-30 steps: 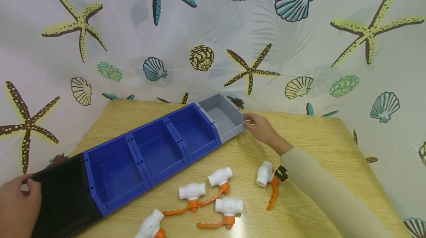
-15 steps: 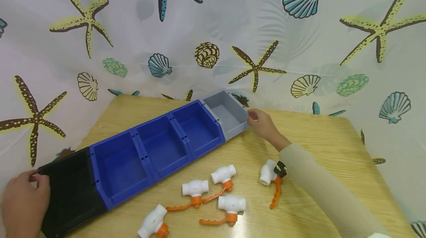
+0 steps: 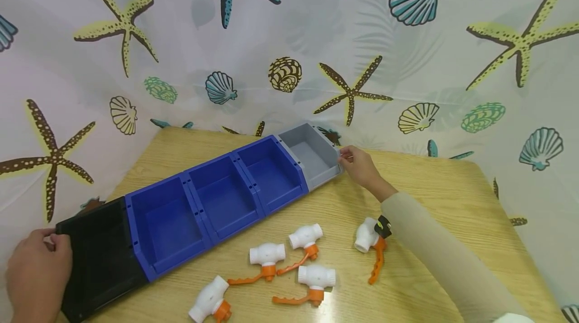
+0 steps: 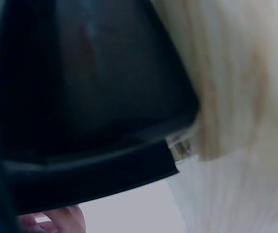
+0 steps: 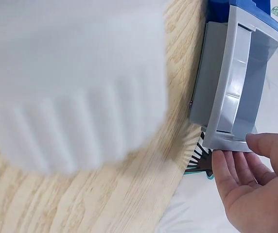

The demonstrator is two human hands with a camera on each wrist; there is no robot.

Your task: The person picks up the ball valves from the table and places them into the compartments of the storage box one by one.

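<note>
A row of joined open bins runs diagonally across the wooden table. It has a black bin [image 3: 97, 257] at the near left, three blue bins [image 3: 221, 195] in the middle and a grey bin [image 3: 312, 157] at the far right. My left hand [image 3: 40, 270] grips the black bin's outer edge; in the left wrist view its fingers [image 4: 66, 219] show just past that edge. At the other end, my right hand [image 3: 362, 166] pinches the grey bin's rim. The right wrist view shows the thumb [image 5: 263, 144] over the rim and the other fingers against its outside.
Several white valves with orange handles, such as this valve [image 3: 316, 278], lie on the table [image 3: 429, 202] in front of the bins. Another valve [image 3: 365, 235] lies by the right forearm and looms large in the right wrist view. A patterned curtain [image 3: 253, 36] hangs behind.
The whole scene has shifted slightly right and up in the head view, bins, valves and curtain together. Both hands stay on the bin row's ends.
</note>
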